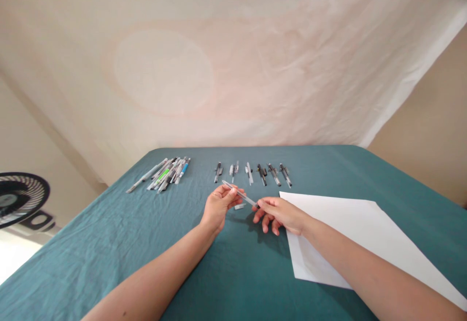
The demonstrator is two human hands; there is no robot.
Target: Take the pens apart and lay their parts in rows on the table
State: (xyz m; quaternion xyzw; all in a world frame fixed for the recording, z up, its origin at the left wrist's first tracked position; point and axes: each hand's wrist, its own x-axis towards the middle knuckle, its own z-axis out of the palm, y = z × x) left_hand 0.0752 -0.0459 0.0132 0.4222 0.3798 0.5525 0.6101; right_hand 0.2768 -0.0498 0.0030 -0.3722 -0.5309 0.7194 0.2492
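A slim clear pen [248, 200] is held between my two hands above the table, tilted down toward the right. My left hand [220, 205] pinches its barrel near the upper left end. At the lower right end, the thumb and forefinger of my right hand [279, 214] grip the dark tip, while the other fingers hang loosely curled below. A small pale pen cap [240, 206] lies on the cloth just under the pen. Beyond my hands, several pens [261, 175] lie in a spaced row, each with what looks like its cap beside it.
A heap of pens [170, 172] lies at the back left. White paper sheets [339, 223] spread over the right side, under my right forearm. Teal cloth covers the table [120, 243]. A black fan [22, 199] stands off the left edge, and a pale sheet [255, 68] hangs behind.
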